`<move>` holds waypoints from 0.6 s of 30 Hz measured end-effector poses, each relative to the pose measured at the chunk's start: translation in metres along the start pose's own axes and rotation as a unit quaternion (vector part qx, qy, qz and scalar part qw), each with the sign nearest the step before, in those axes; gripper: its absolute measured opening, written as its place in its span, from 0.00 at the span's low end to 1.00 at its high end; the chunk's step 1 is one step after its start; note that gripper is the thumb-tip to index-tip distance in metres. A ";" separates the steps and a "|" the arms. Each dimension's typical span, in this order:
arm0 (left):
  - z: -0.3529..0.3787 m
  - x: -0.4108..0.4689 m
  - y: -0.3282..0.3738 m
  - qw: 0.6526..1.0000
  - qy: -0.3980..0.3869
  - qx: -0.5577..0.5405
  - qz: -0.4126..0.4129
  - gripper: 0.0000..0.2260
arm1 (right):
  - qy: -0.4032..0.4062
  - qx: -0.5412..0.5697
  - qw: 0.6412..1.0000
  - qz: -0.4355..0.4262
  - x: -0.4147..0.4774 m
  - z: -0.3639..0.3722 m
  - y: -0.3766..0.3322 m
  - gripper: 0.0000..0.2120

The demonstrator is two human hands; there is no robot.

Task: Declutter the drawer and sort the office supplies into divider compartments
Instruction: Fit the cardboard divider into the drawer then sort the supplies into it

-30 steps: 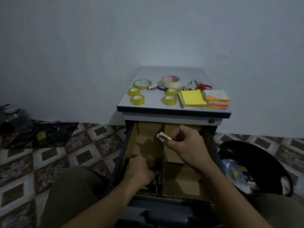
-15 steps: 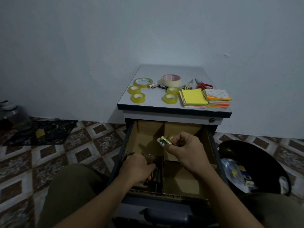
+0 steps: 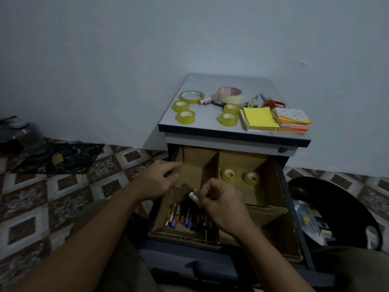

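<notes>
The drawer [image 3: 303, 239] stands pulled out. Its front is dim and partly covered by both forearms.

In the near-left compartment [image 3: 160, 228] a row of batteries [image 3: 179, 216] lies side by side, with long axes running near to far and slightly tilted. The right end of the row is hidden under the right hand [image 3: 221, 201].

The near-right compartment [image 3: 273, 224] is dark and partly masked by the right forearm, so its contents cannot be made out.

The right hand's fingers are clamped on a single battery [image 3: 193, 196], held above the near-left compartment. Only one pale end shows, pointing left. The rest is buried in the fingers, so its full long axis cannot be read.

The left hand [image 3: 157, 180] hovers at the drawer's left wall beside the far-left compartment [image 3: 193, 165], fingers apart and fairly straight, holding nothing.

Two tape rolls [image 3: 229, 174] sit side by side, apart, in the far-right compartment [image 3: 242, 159].

Loose tape rolls [image 3: 185, 116], scissors [image 3: 271, 102] and paper pads [image 3: 261, 116] lie on the cabinet top [image 3: 210, 81].
</notes>
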State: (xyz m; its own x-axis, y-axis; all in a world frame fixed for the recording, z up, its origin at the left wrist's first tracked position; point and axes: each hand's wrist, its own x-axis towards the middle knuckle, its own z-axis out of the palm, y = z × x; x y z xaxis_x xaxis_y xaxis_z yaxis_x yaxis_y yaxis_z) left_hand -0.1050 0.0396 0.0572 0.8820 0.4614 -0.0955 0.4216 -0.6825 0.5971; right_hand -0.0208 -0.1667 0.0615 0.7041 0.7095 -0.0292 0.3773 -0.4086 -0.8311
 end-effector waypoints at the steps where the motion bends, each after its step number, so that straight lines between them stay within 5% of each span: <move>1: 0.000 0.004 -0.001 1.000 0.003 -0.007 -0.004 0.20 | -0.005 -0.022 1.000 -0.001 0.000 0.005 -0.001 0.06; 14: -0.005 0.015 -0.008 0.997 -0.034 -0.058 -0.039 0.19 | -0.135 -0.310 0.940 -0.051 0.020 0.056 -0.013 0.08; 18: -0.004 0.015 -0.008 0.996 -0.035 -0.062 -0.044 0.19 | -0.194 -0.334 0.918 -0.086 0.028 0.050 -0.010 0.17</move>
State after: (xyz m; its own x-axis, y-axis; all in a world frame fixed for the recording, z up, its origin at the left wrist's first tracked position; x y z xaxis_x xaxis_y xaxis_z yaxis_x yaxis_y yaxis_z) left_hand -0.0962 0.0541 0.0539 0.8566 0.4736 -0.2047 0.4732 -0.5629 0.6777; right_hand -0.0351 -0.1138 0.0413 0.3805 0.8950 -0.2326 0.8389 -0.4400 -0.3205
